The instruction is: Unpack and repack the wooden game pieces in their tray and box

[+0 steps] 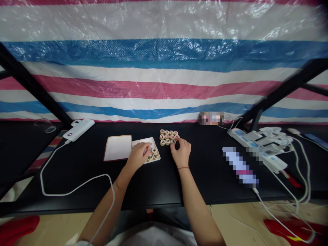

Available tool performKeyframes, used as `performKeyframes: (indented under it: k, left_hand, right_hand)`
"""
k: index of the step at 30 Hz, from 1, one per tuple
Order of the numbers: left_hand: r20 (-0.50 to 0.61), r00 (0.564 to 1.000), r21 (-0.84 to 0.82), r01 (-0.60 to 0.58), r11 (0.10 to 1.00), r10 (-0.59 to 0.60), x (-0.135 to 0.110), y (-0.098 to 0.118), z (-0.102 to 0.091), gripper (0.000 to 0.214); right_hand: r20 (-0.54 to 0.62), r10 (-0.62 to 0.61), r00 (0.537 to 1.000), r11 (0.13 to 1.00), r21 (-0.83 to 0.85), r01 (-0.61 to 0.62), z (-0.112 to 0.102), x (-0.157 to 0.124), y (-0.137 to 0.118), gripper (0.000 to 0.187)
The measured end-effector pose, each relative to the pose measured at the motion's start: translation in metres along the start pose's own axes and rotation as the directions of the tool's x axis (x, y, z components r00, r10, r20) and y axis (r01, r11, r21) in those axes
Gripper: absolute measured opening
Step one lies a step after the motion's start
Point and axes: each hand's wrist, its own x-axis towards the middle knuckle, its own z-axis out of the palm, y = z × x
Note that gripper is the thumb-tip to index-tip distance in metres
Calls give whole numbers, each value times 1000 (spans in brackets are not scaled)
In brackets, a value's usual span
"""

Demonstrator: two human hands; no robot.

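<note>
Several round wooden chess pieces (167, 136) lie in neat rows on the black table (205, 171). My right hand (181, 152) is just below them, its fingertips pinched on a piece at the row's lower right end. A shallow white box (156, 160) holds a few more pieces (154, 153). My left hand (138, 155) rests over this box with fingers curled on a piece inside. The box's lid (118, 147) lies flat to the left, touching the box.
A white power bank (79, 129) with a long white cable (64, 191) sits at the left. A clear glass (46, 125) stands far left. Power strips and chargers (258, 143) with tangled cords crowd the right. A striped tarp (164, 68) hangs behind; black frame bars slant at both sides.
</note>
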Motion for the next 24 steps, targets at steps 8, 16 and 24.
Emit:
performKeyframes:
  k: [8,16,24]
  left_hand:
    - [244,968,272,-20,962,-49,11,10,2,29]
    - [296,947,300,33,953,-126,14,18,2,28]
    - [71,977,21,199,980,-200,16,22,-2,11]
  right_hand:
    - [371,-267,889,923,365,124,8,-16,-39,36]
    - [368,-259,893,937,319,140,17,-21,-39,38]
    - [271,-297,916,902,393,177,14,-20,-40,27]
